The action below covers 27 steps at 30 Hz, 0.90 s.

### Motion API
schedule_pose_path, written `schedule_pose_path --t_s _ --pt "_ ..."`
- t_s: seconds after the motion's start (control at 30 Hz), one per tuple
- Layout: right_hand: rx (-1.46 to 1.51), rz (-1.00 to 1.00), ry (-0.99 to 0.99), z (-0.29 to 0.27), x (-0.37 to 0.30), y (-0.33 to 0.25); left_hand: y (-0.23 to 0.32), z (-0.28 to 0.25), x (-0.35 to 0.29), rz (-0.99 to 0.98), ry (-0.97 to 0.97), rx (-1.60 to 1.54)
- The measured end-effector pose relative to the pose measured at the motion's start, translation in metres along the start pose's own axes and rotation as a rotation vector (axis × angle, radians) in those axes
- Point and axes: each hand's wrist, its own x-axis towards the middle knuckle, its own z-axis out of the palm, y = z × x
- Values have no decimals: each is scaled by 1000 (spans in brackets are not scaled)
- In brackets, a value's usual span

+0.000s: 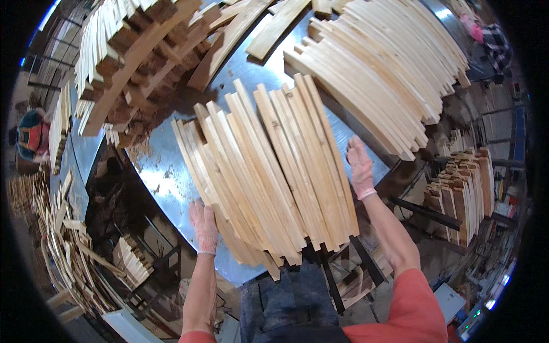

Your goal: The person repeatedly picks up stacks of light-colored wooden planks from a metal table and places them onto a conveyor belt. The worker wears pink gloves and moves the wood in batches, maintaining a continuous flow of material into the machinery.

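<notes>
A row of pale wooden strips (257,171) lies side by side on a shiny metal tabletop (166,188), their ends uneven and their near ends sticking out over the table edge toward me. My left hand (204,226), in a light pinkish work glove, is at the row's left side near its lower end, fingers stretched forward; whether it presses on the wood I cannot tell. On the other side my right hand (360,168), gloved alike, is held next to the outermost strip with its fingers extended and nothing in its grasp.
A second batch of strips (383,68) lies at the far right of the table. Sawdust-covered stacked boards (131,63) rise at the far left. Dark metal bars (426,212) stick out at the right, near another wood stack (460,194). Other people are at both sides.
</notes>
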Motion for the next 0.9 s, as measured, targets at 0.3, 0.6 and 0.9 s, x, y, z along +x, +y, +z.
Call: schedule_pose_path --t_s 0.3,0.6,0.9 --pt "292 479 -406 51 -4 -59 77 -25 -21 -339 -131 -1358" --pt "270 657 -528 59 -36 -73 19 -43 -6 -509 -422 -1432" --pt "150 611 -614 86 -119 -87 -32 -85 -110 -499 -275 -1521"
